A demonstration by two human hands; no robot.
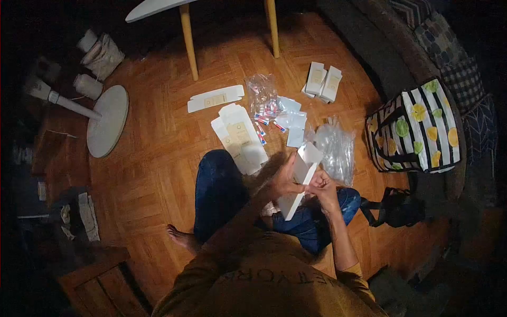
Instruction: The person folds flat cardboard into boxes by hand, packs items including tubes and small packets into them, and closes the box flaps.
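A long white box with a raised end flap is held above my lap. My left hand is wrapped round its left side, with the thumb across the front. At the box's right edge, my right hand has its fingers bent in and pressed together against the cardboard. Flat white cartons lie on the floor beyond my left knee. Near them are small red, white and blue tubes, a clear plastic bag, pale blue packets and a pile of clear plastic sleeves.
Closed white boxes stand farther back on the wooden floor. A striped bag with fruit prints is at the right, near a black strapped bag. A round white stand base is at the left, and table legs rise at the top.
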